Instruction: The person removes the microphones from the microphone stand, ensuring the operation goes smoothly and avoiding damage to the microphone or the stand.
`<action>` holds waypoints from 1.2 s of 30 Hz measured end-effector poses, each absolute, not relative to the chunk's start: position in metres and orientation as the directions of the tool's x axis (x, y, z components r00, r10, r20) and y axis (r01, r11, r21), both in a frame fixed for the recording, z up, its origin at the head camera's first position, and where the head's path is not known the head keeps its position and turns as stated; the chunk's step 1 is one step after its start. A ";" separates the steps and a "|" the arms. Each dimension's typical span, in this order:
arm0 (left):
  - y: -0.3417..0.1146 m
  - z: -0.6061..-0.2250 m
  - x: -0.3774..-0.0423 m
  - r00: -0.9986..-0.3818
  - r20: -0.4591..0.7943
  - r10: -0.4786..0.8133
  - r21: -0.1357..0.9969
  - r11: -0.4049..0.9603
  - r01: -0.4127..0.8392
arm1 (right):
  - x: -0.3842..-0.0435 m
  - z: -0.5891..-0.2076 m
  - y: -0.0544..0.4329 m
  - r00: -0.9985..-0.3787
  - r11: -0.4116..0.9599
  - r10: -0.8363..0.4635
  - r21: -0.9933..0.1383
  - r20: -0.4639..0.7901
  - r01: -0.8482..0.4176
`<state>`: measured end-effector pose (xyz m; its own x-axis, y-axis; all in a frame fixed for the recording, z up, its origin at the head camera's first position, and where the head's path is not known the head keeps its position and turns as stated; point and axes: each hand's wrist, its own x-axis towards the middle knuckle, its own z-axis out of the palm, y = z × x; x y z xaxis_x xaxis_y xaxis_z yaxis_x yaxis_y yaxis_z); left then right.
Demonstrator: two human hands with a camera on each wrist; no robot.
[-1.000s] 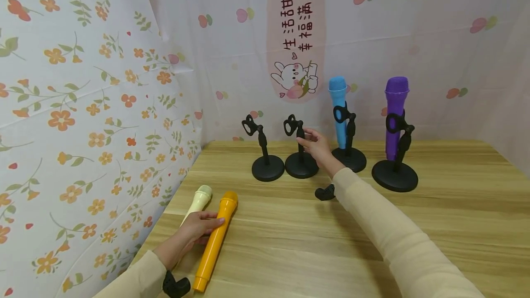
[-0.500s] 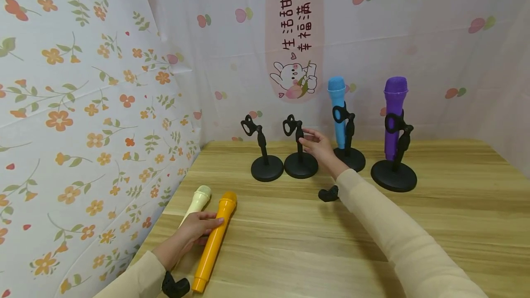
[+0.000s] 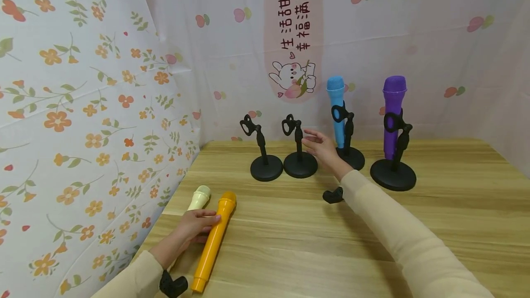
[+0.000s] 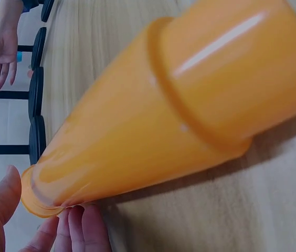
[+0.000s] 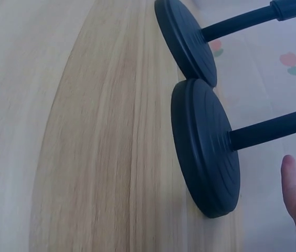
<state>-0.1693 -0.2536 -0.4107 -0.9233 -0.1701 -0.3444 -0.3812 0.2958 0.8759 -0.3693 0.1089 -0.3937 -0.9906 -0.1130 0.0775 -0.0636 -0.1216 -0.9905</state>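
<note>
An orange microphone (image 3: 214, 245) lies slantwise on the table. Beside its upper half, my left hand (image 3: 191, 229) has the thumb tip at its near edge and the fingers loosely extended along its side. A pale yellow microphone (image 3: 199, 198) lies beyond this hand, partly hidden by it. My right hand (image 3: 323, 148) is just right of the stem of a black microphone stand (image 3: 299, 144), fingers spread and holding nothing; the right wrist view shows a gap between fingers and stem. Another black stand (image 3: 262, 146), with a bare clip, stands to its left.
A blue microphone (image 3: 337, 134) stands upright behind a stand (image 3: 349, 132), close by the right forearm. Farther right, a purple microphone (image 3: 393, 100) is behind another stand (image 3: 399, 155). A printed cloth (image 3: 232, 59) hangs behind the wooden table (image 3: 285, 243).
My right hand has drawn slightly right, away from the stand's stem. My left thumb has slid back a little to the orange microphone's edge. The microphones and stands stay in place.
</note>
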 end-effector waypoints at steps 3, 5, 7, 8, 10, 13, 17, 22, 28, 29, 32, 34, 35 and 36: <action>-0.255 -0.408 -0.171 -0.927 -0.336 -0.168 0.881 0.292 -0.373 | -0.368 -0.395 0.112 -0.989 -0.111 -0.116 -0.991 0.086 -0.073; -0.256 -0.405 -0.173 -0.928 -0.334 -0.167 0.883 0.289 -0.370 | -0.367 -0.395 0.114 -0.989 -0.100 -0.120 -0.992 0.090 -0.078; -0.256 -0.401 -0.175 -0.928 -0.331 -0.171 0.885 0.285 -0.368 | -0.366 -0.395 0.116 -0.988 -0.084 -0.124 -0.993 0.089 -0.079; -0.255 -0.399 -0.175 -0.929 -0.329 -0.172 0.885 0.287 -0.367 | -0.365 -0.396 0.117 -0.988 -0.082 -0.124 -0.994 0.086 -0.077; -0.255 -0.395 -0.176 -0.931 -0.324 -0.170 0.884 0.298 -0.362 | -0.364 -0.396 0.119 -0.989 -0.070 -0.126 -0.995 0.082 -0.074; -0.254 -0.389 -0.178 -0.938 -0.311 -0.155 0.884 0.316 -0.345 | -0.362 -0.396 0.121 -0.989 -0.061 -0.125 -0.996 0.079 -0.071; -0.250 -0.382 -0.182 -0.946 -0.294 -0.134 0.890 0.323 -0.323 | -0.358 -0.397 0.123 -0.989 -0.065 -0.128 -0.995 0.079 -0.071; -0.245 -0.375 -0.187 -0.957 -0.267 -0.111 0.905 0.312 -0.289 | -0.353 -0.398 0.128 -0.986 -0.066 -0.140 -0.995 0.087 -0.078; -0.234 -0.365 -0.195 -0.963 -0.253 -0.091 0.917 0.297 -0.268 | -0.347 -0.400 0.137 -0.983 -0.086 -0.149 -0.992 0.107 -0.095; -0.231 -0.364 -0.197 -0.963 -0.253 -0.089 0.918 0.293 -0.268 | -0.347 -0.400 0.138 -0.984 -0.085 -0.145 -0.992 0.105 -0.094; -0.222 -0.359 -0.201 -0.965 -0.249 -0.083 0.919 0.295 -0.262 | -0.346 -0.399 0.143 -0.987 -0.077 -0.131 -0.994 0.092 -0.083; -0.215 -0.357 -0.205 -0.968 -0.240 -0.076 0.924 0.287 -0.251 | -0.345 -0.399 0.145 -0.988 -0.072 -0.126 -0.995 0.084 -0.076; -0.212 -0.355 -0.206 -0.970 -0.235 -0.068 0.928 0.280 -0.245 | -0.344 -0.399 0.147 -0.989 -0.075 -0.125 -0.995 0.082 -0.073; -0.208 -0.354 -0.208 -0.971 -0.232 -0.061 0.931 0.277 -0.240 | -0.343 -0.399 0.148 -0.989 -0.073 -0.124 -0.995 0.081 -0.072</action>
